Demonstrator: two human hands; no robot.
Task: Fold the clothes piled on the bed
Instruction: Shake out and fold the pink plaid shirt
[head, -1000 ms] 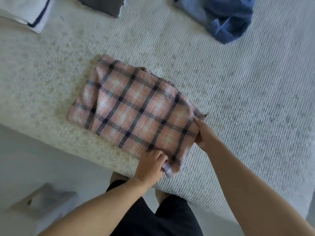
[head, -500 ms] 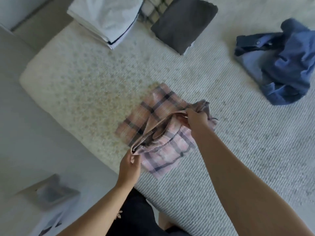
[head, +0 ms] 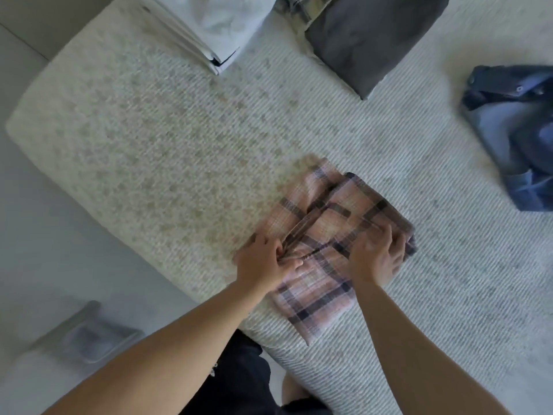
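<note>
Currently your plaid garment point(head: 335, 235), pink with dark checks, lies folded on the bed point(head: 149, 151), lower centre of the frame, near the bed's front edge. Your left hand point(head: 264, 263) rests on its left edge, fingers point(head: 291, 263) curled and pinching a bunched fold there. Your right hand point(head: 375, 259) lies palm down on its right part, fingers straight and spread, pressing the cloth flat. Upper centre of the frame: a folded white stack point(head: 209, 28) and, just right of it, a folded dark grey item point(head: 371, 40), both on the bed. Right edge of the frame: a crumpled blue garment point(head: 517, 136), unfolded, well apart from the plaid one. Picture is blurred; finer fold detail cannot be told.
</note>
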